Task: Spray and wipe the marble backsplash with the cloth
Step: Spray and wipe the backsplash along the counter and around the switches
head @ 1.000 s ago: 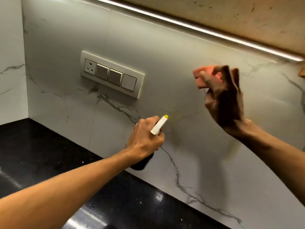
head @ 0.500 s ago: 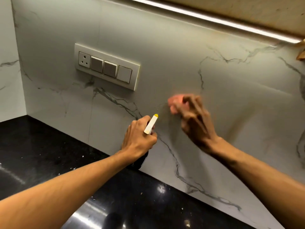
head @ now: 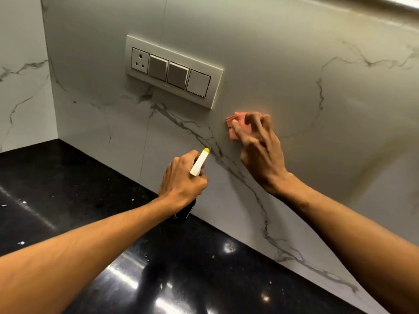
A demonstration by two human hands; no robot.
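The white marble backsplash with grey veins fills the wall ahead. My right hand presses a folded pink cloth flat against it, just below and right of the switch plate. My left hand grips a dark spray bottle whose white nozzle with a yellow tip points up toward the wall. Most of the bottle is hidden under my hand and wrist.
A cream switch plate with one socket and three switches is mounted on the marble at upper left. A glossy black countertop with small white specks runs below. A second marble wall closes the corner at left.
My right hand has swept the cloth down and left across the marble, from high on the right to just under the switch plate. My left hand kept the bottle nearly still.
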